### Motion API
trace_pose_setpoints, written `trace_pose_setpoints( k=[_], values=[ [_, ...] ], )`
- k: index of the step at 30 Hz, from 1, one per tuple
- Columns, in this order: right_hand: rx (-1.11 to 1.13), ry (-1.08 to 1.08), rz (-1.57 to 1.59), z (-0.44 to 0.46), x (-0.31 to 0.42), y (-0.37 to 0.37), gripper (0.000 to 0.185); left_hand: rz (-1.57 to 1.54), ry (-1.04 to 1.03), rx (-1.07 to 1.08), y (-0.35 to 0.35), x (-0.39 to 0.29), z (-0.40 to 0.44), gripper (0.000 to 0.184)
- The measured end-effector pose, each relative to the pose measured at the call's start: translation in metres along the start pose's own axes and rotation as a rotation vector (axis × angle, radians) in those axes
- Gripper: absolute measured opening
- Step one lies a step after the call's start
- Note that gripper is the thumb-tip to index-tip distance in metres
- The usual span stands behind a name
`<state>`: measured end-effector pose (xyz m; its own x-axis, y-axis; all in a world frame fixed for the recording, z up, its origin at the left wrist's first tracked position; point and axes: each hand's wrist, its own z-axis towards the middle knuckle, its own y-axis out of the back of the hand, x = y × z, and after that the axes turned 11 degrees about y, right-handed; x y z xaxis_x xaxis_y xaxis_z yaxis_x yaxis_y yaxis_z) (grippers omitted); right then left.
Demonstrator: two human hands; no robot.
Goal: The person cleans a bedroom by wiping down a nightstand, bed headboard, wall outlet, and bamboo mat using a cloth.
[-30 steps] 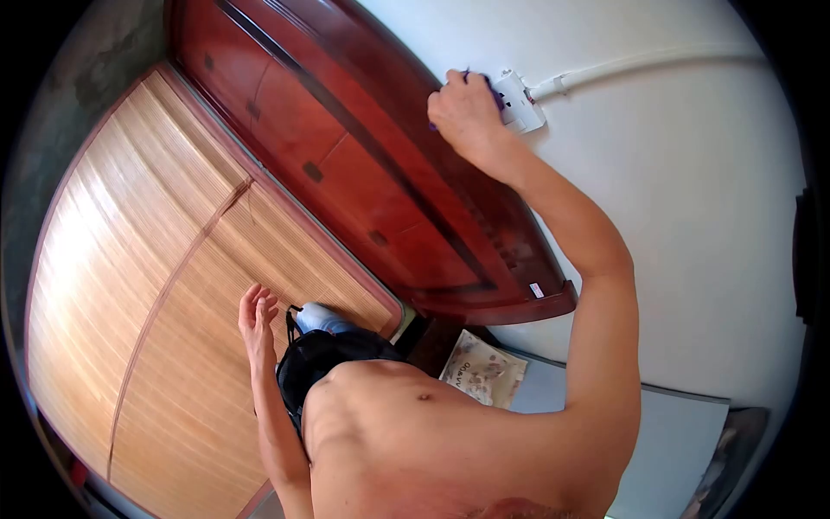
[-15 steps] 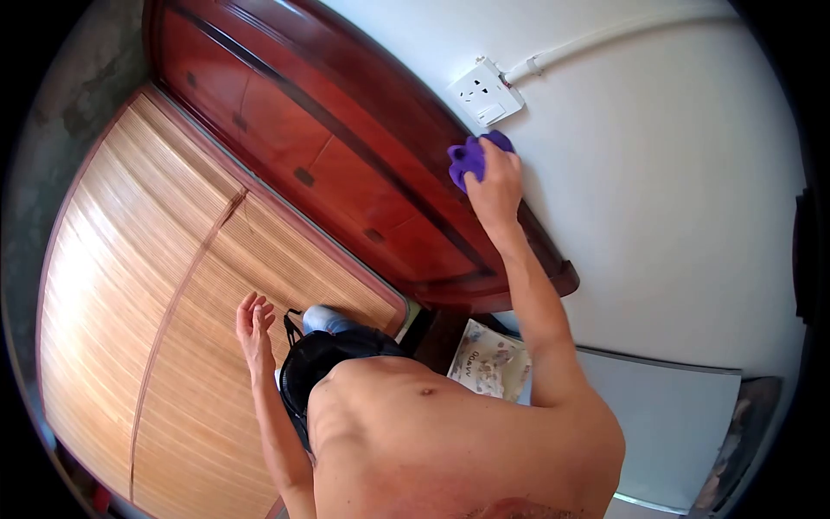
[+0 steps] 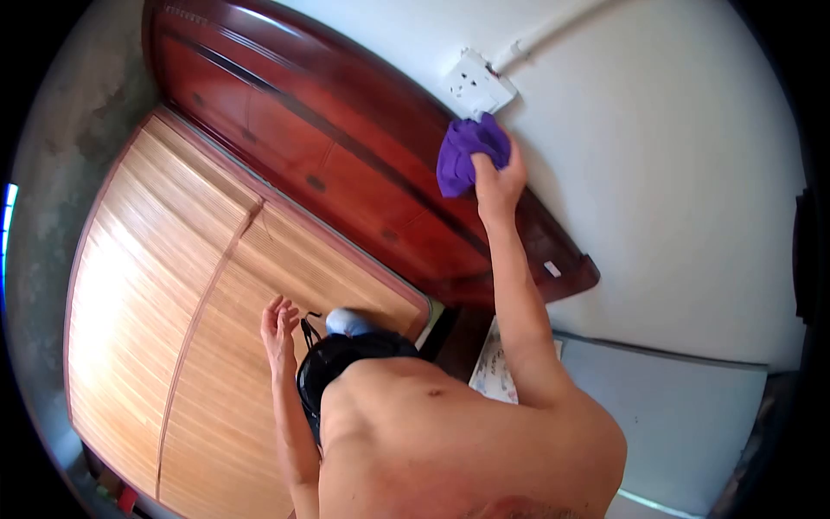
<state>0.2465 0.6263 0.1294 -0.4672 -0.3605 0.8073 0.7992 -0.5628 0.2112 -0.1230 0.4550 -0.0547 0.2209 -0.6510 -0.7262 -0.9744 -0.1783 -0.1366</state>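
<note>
A bunched purple cloth (image 3: 464,154) is gripped in my right hand (image 3: 501,182), thumb and fingers closed around it. The cloth lies over the top edge of the dark red wooden headboard (image 3: 363,186), just below a white wall socket (image 3: 480,84). Whether it presses on the wood I cannot tell. My left hand (image 3: 278,327) hangs over the bamboo mat (image 3: 216,320) on the bed, with loosely curled fingers apart and nothing in them.
A white conduit (image 3: 562,35) runs along the wall from the socket. A small white label (image 3: 552,269) shows on the headboard's right end. Beside the bed are a printed bag or box (image 3: 494,368) and a grey-blue flat surface (image 3: 666,415). One foot (image 3: 344,321) shows by the mat.
The purple cloth hangs looser and shows more of itself past my right fingers. My view has shifted, and the headboard's right end with its white label has come into sight.
</note>
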Motion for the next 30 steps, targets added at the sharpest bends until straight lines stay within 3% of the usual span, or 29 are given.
trace_pose_setpoints(
  k=[1, 3, 5, 10, 13, 14, 16, 17, 18, 19, 20, 21, 22, 23, 24, 25, 27, 28, 30],
  values=[
    [-0.155, -0.118, 0.054, -0.001, -0.006, -0.001, 0.041, 0.006, -0.002, -0.006, -0.002, -0.001, 0.003, 0.053],
    [-0.324, -0.471, 0.671, 0.0, 0.005, -0.009, 0.033, -0.001, -0.035, -0.005, -0.006, -0.007, -0.001, 0.048],
    [-0.419, -0.585, 0.999, -0.002, -0.009, -0.029, 0.026, -0.022, -0.037, -0.015, -0.006, -0.006, -0.002, 0.049],
    [-0.563, -0.602, 1.436, 0.016, -0.022, -0.076, 0.016, -0.001, -0.043, -0.05, -0.002, -0.006, -0.007, 0.052],
    [-0.475, -0.616, 1.73, 0.024, -0.051, -0.085, 0.01, 0.011, -0.019, -0.058, 0.0, -0.001, -0.009, 0.051],
    [-0.448, -0.558, 1.688, 0.026, -0.044, -0.083, 0.007, 0.01, -0.014, -0.06, 0.001, 0.005, -0.006, 0.05],
    [-0.717, -0.715, 1.493, 0.034, -0.007, -0.079, 0.007, 0.008, -0.029, -0.068, 0.003, 0.007, -0.005, 0.048],
    [-0.39, -0.524, 1.726, 0.019, -0.056, -0.064, 0.005, -0.002, -0.035, -0.087, 0.0, 0.003, -0.007, 0.046],
    [-0.536, -0.571, 1.603, 0.02, -0.034, -0.058, 0.006, -0.019, -0.036, -0.101, -0.003, 0.0, -0.007, 0.042],
    [-0.322, -0.487, 1.792, 0.014, -0.047, -0.043, 0.009, -0.035, -0.025, -0.116, -0.003, -0.001, -0.007, 0.038],
    [-0.345, -0.539, 1.667, 0.015, -0.045, -0.034, 0.011, -0.059, -0.035, -0.114, -0.001, 0.003, -0.004, 0.039],
    [-0.23, -0.488, 1.665, 0.012, -0.047, -0.024, 0.006, -0.081, -0.028, -0.108, 0.0, 0.007, -0.001, 0.04],
    [-0.508, -0.572, 1.465, 0.011, -0.024, -0.026, 0.008, -0.075, -0.013, -0.102, 0.0, 0.005, -0.002, 0.041],
    [-0.261, -0.405, 1.566, -0.002, -0.049, -0.01, 0.014, -0.069, -0.003, -0.089, 0.0, 0.002, -0.003, 0.041],
    [-0.097, -0.27, 1.6, -0.011, -0.055, 0.004, 0.003, -0.052, -0.014, -0.089, -0.003, -0.001, -0.005, 0.041],
    [-0.295, -0.39, 1.442, -0.017, -0.035, 0.017, 0.02, -0.033, -0.032, -0.084, -0.005, -0.001, -0.006, 0.041],
    [-0.32, -0.342, 1.135, -0.022, 0.005, 0.022, 0.042, -0.023, 0.002, -0.096, -0.003, 0.004, -0.008, 0.04],
    [-0.251, -0.357, 1.142, -0.028, 0.003, 0.031, 0.045, -0.019, 0.001, -0.085, -0.006, 0.002, -0.002, 0.04],
    [-0.239, -0.239, 0.666, -0.038, 0.006, 0.032, 0.043, 0.002, 0.025, -0.072, -0.01, 0.001, 0.0, 0.039]
  ],
)
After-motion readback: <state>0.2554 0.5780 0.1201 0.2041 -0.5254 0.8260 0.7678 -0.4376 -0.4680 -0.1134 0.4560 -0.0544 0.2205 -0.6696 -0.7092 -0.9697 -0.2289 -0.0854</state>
